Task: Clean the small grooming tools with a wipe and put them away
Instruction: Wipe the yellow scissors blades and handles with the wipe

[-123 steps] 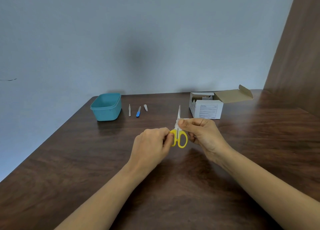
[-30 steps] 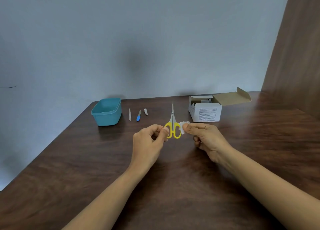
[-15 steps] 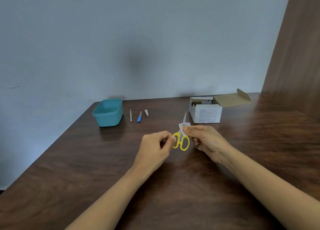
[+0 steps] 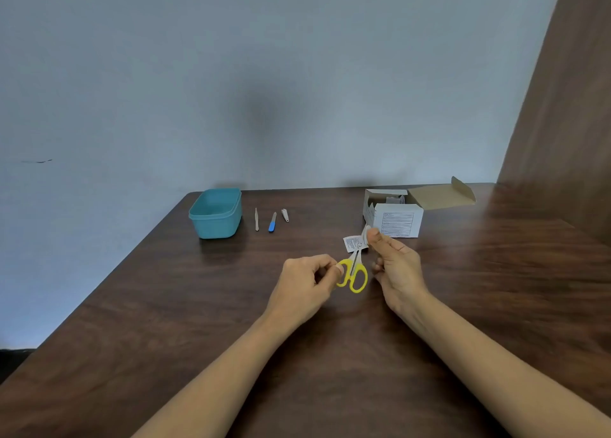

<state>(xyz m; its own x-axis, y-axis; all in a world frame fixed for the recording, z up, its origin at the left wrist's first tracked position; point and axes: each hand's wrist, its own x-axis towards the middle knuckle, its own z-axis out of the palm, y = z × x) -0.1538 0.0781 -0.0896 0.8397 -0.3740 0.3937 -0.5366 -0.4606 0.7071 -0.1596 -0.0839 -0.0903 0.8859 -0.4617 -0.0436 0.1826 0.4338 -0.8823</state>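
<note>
Small scissors with yellow handles (image 4: pixel 354 275) are held above the table's middle, blades pointing away. My left hand (image 4: pixel 309 287) pinches the left handle ring. My right hand (image 4: pixel 395 265) pinches a small white wipe (image 4: pixel 354 242) around the blades, which the wipe and fingers mostly hide. Further back lie three small tools in a row: a thin metal tool (image 4: pixel 256 219), a blue-handled tool (image 4: pixel 272 222) and a nail clipper (image 4: pixel 285 215). A teal container (image 4: pixel 215 213) stands open to their left.
An open white cardboard box (image 4: pixel 396 218) with its flap folded back stands at the back right, just behind my right hand. The brown wooden table (image 4: pixel 165 322) ends at a wall behind and a wooden panel (image 4: pixel 568 107) on the right.
The scissors have dipped lower and tilted right. My right hand has slid the wipe from the handles up along the blades toward the tips. The view has shifted slightly.
</note>
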